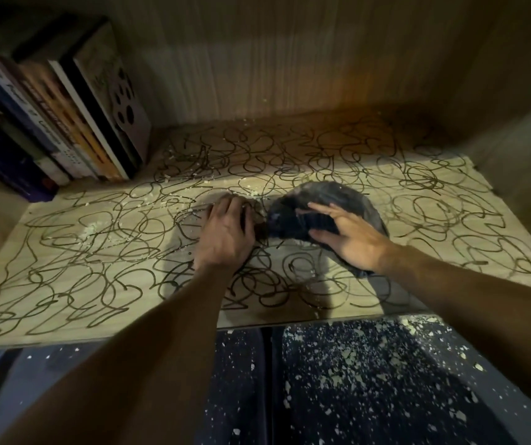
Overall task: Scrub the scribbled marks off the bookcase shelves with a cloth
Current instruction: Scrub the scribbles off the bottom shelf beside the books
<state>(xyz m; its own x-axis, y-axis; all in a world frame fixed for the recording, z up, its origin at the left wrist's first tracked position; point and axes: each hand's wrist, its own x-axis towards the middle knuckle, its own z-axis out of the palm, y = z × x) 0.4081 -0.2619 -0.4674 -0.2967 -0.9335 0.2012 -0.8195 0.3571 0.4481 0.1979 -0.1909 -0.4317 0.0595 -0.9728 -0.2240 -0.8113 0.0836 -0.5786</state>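
Pale wood-grain laminate forms the bookcase shelf [74, 252], and looping dark scribbled marks [434, 213] cover almost all of it, from the front edge back to the shadowed rear corner. A crumpled dark grey cloth [328, 200] lies on the shelf a little right of centre, resting on top of the scribbles.

The right hand [350, 236] sits on the near right side of the cloth with its fingers spread and fairly straight, the thumb and forefinger laid over the bunched fabric rather than curled round it. The left hand [225, 232] rests knuckles-up on the shelf just left of the cloth; its fingers bend forward at the tips, close against the cloth's left edge, but whether they pinch the fabric or only press the board cannot be told, since the fingertips are hidden in shadow. Both bare forearms reach in from the bottom of the view.

Small whitish crumbs [93, 228] are scattered over the left half of the shelf, thickest between the left hand and the books. A row of upright books [65, 123] leans at the far left end of the shelf, the rightmost one showing a pale cover with dark round spots. The brown wood-grain back panel [289, 59] rises behind. Below the shelf's front edge lies a dark surface [370, 380] speckled with pale flakes.
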